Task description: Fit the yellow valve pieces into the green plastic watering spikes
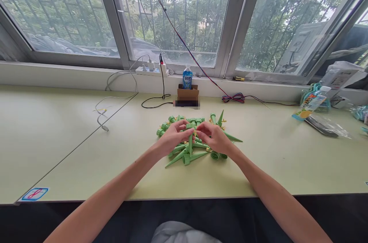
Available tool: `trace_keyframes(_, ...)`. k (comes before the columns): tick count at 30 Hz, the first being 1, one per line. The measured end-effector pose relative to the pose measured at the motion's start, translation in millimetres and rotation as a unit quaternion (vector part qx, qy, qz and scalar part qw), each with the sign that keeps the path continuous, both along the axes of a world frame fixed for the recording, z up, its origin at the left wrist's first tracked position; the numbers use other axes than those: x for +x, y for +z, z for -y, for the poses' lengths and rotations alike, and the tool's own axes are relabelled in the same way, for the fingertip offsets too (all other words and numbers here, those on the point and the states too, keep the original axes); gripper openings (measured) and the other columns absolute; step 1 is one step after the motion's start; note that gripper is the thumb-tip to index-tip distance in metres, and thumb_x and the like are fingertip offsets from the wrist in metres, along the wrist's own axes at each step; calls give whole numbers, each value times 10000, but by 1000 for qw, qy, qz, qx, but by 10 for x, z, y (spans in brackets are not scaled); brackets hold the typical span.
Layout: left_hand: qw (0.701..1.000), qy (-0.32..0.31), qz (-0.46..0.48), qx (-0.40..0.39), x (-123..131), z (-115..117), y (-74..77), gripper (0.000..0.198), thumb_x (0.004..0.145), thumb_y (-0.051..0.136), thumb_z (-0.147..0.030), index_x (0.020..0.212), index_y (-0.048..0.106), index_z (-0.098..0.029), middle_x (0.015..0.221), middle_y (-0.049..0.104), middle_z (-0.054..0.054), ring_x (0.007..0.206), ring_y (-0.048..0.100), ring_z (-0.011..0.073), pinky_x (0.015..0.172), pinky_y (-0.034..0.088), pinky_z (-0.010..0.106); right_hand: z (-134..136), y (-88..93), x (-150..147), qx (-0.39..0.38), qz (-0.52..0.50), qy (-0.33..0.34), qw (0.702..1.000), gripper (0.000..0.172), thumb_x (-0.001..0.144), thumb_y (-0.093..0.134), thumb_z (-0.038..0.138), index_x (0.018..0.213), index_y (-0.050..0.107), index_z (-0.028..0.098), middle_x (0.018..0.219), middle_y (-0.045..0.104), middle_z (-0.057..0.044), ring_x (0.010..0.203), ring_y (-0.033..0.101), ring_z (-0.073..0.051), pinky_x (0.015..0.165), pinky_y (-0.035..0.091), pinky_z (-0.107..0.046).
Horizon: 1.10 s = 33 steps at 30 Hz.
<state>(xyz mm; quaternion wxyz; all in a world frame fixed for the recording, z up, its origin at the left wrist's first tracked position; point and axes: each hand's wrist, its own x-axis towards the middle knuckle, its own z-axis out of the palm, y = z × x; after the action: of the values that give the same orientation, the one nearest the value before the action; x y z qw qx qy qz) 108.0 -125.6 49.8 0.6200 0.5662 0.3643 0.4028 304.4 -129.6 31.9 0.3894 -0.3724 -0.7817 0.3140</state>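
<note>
A pile of green cone-shaped plastic spikes [186,155] lies on the pale green table [71,139] in front of me. My left hand [172,137] is closed around one green spike [190,139], which points down over the pile. My right hand [214,137] pinches a small yellow part [196,133] at the spike's top end. Both hands meet just above the middle of the pile. More spikes with yellow bits [218,119] lie behind the hands.
A small cardboard box [188,95] with a blue-labelled bottle [187,77] stands at the back by the window sill. Cables [152,102] and a power strip [151,69] lie back left. Bottles and plastic bags [316,109] sit far right. The table edge [172,197] is near me.
</note>
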Motion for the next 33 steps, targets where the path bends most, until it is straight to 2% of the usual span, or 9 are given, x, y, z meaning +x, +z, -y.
trace_keyframes(7, 1000, 0, -4, 4, 7, 8, 7, 451, 689, 821, -427, 931, 531, -182, 789, 590, -22, 666, 689, 171, 663, 502, 297, -17, -12, 6, -6, 13, 2, 1000, 277, 987, 442, 384, 823, 548, 187, 667, 582, 6, 536, 530, -111, 540, 425, -243)
trace_keyframes(13, 1000, 6, 1, -2, 7, 15, 31, 444, 685, 828, -410, 930, 531, -188, 752, 586, -36, 657, 688, 168, 670, 505, 299, 2, -8, 2, -4, 7, -3, 1000, 221, 961, 503, 413, 939, 534, 195, 683, 591, 11, 557, 544, -122, 538, 420, -244)
trace_keyframes(19, 1000, 4, -6, -1, 9, 25, 36, 450, 686, 824, -424, 928, 527, -188, 769, 597, -27, 665, 686, 168, 654, 491, 287, -3, -15, 2, -6, 3, 4, 1000, 223, 964, 495, 404, 883, 519, 198, 713, 597, 4, 565, 543, -118, 531, 412, -241)
trace_keyframes(25, 1000, 1, -6, 0, 11, 27, 35, 457, 688, 819, -433, 941, 527, -189, 800, 604, -18, 670, 686, 171, 669, 499, 305, -20, -19, 13, -4, 23, -1, 1000, 305, 990, 431, 417, 813, 532, 191, 665, 579, 9, 525, 514, -108, 516, 399, -239)
trace_keyframes(33, 1000, 4, -8, 3, 17, 40, 59, 434, 687, 820, -411, 920, 534, -184, 751, 582, -36, 662, 688, 166, 645, 485, 274, 8, -3, 4, -4, 24, 6, 1000, 308, 972, 469, 455, 865, 571, 186, 707, 600, -5, 541, 526, -114, 517, 409, -241)
